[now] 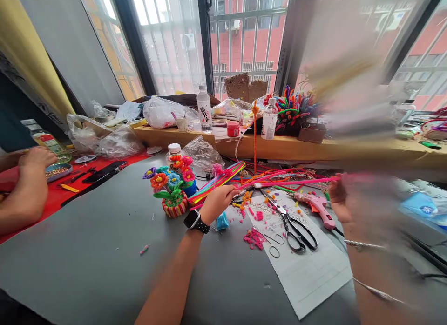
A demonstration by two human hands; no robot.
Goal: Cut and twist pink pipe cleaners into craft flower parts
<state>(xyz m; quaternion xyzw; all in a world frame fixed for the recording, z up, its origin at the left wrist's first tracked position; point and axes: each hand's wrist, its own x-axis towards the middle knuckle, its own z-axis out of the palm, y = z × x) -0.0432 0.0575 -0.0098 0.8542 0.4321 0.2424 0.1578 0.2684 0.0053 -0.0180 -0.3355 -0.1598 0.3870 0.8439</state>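
Note:
My left hand (218, 201), with a black watch on its wrist, is closed around a bundle of coloured pipe cleaners (216, 180) above the grey table. A long pink pipe cleaner (289, 180) stretches from there to my right hand (340, 199), which pinches its other end; that hand is partly smeared by motion. A small pipe-cleaner flower pot (172, 185) stands just left of my left hand. Black-handled scissors (291, 222) and a pink glue gun (317, 206) lie on a white paper sheet (307, 274) between my hands.
Another person's hands (30, 176) rest on a red mat (56, 194) at the left, beside a tray of beads (57, 171). A wooden sill (279, 145) behind holds water bottles (204, 108), plastic bags and a pipe-cleaner heap (293, 106). Pink scraps (254, 239) litter the table.

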